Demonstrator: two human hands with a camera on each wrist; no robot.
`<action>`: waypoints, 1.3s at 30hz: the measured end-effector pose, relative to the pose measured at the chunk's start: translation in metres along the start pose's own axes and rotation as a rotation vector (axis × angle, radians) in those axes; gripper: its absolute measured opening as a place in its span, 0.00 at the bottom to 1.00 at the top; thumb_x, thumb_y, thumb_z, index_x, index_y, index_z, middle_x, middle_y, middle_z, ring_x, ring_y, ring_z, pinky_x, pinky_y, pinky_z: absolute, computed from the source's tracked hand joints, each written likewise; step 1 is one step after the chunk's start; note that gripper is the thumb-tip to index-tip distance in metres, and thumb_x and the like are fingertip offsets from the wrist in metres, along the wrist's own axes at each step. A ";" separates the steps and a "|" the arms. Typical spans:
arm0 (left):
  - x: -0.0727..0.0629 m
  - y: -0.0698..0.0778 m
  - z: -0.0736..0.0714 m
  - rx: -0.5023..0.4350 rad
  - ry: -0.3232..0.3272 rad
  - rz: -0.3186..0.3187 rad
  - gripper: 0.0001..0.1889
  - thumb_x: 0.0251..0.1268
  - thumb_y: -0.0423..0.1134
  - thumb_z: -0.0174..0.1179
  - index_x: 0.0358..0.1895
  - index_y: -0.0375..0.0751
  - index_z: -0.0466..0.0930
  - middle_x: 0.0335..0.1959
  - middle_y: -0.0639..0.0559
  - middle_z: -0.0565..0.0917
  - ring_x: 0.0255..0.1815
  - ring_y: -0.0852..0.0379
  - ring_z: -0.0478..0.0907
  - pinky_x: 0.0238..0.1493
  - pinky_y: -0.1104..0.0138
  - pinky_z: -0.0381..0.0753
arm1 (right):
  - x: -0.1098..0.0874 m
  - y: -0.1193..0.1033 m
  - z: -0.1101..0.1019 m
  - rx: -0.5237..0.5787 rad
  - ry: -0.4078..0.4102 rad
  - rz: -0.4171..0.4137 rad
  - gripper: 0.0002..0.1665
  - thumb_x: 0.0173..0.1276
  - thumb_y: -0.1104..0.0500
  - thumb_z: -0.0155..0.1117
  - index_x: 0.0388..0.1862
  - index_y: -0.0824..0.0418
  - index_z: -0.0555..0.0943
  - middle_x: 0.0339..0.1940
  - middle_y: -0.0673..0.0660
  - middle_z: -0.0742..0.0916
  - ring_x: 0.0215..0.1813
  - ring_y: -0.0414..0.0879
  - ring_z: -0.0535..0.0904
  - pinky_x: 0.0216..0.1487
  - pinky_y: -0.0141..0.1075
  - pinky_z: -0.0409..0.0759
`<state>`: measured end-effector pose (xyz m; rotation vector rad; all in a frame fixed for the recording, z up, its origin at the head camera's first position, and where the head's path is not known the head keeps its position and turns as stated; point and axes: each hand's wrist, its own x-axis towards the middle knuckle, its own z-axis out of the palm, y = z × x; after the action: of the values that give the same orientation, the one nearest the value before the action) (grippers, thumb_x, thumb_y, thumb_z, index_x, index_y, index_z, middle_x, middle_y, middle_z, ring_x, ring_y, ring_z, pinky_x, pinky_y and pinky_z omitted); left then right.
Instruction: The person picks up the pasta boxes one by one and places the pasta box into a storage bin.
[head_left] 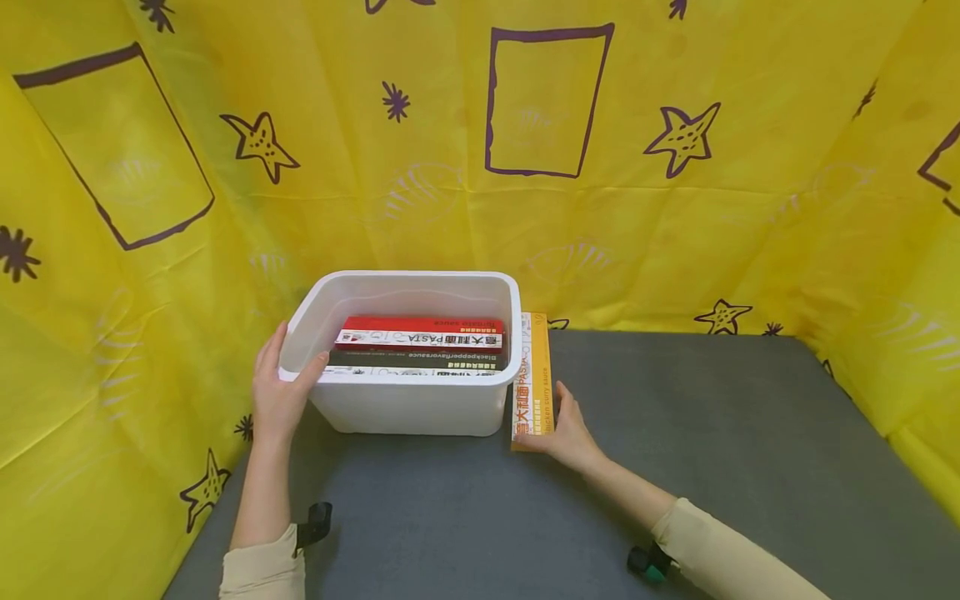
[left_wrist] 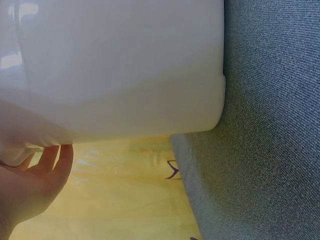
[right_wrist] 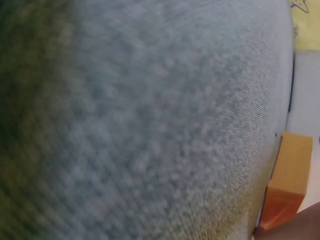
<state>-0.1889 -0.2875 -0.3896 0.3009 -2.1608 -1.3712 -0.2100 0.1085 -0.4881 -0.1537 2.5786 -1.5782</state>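
Observation:
A white plastic bin (head_left: 408, 408) stands on the grey table. My left hand (head_left: 279, 392) holds its left rim, thumb over the near edge; in the left wrist view the fingers (left_wrist: 59, 167) touch the bin's wall. Inside the bin lie a red pasta box (head_left: 405, 323) and, nearer, a dark black-pepper pasta box (head_left: 412, 360). Against the bin's right side, a yellow pasta box (head_left: 542, 358) rests on the table. My right hand (head_left: 570, 437) grips its near end between thumb and fingers. The right wrist view catches just the orange end of that box (right_wrist: 291, 162).
Yellow cloth (head_left: 450, 208) with dark drawn stars and frames hangs behind and at both sides. The grey tabletop (head_left: 712, 433) stretches to the right and in front of the bin. Each forearm wears a dark strap near the sleeve.

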 end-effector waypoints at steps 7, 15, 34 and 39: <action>0.000 0.000 0.000 0.001 0.006 0.005 0.38 0.58 0.45 0.66 0.74 0.54 0.63 0.73 0.47 0.63 0.69 0.44 0.60 0.67 0.44 0.58 | 0.002 0.003 0.007 -0.109 0.026 -0.033 0.76 0.37 0.45 0.84 0.76 0.70 0.48 0.69 0.70 0.65 0.68 0.64 0.59 0.65 0.58 0.62; -0.002 0.001 0.000 0.005 0.013 0.014 0.38 0.58 0.45 0.65 0.74 0.53 0.64 0.72 0.46 0.64 0.69 0.44 0.61 0.67 0.45 0.58 | 0.005 0.006 0.012 -0.151 0.041 -0.081 0.77 0.34 0.45 0.85 0.74 0.73 0.48 0.68 0.71 0.65 0.69 0.65 0.58 0.69 0.58 0.55; 0.000 0.000 0.000 0.003 0.012 0.029 0.36 0.58 0.44 0.66 0.72 0.49 0.66 0.72 0.47 0.65 0.70 0.45 0.61 0.67 0.45 0.57 | 0.005 0.000 0.018 -0.189 0.108 -0.139 0.69 0.33 0.50 0.85 0.69 0.72 0.56 0.54 0.66 0.74 0.61 0.61 0.66 0.66 0.54 0.58; 0.000 -0.001 0.000 0.003 0.012 0.023 0.36 0.58 0.44 0.66 0.72 0.50 0.66 0.72 0.48 0.65 0.70 0.45 0.61 0.68 0.45 0.57 | 0.003 -0.001 0.015 -0.151 0.118 -0.097 0.66 0.34 0.50 0.85 0.69 0.69 0.58 0.51 0.63 0.76 0.60 0.62 0.67 0.63 0.54 0.64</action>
<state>-0.1889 -0.2881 -0.3900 0.2833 -2.1503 -1.3509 -0.2108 0.0947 -0.4943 -0.2074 2.8229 -1.4627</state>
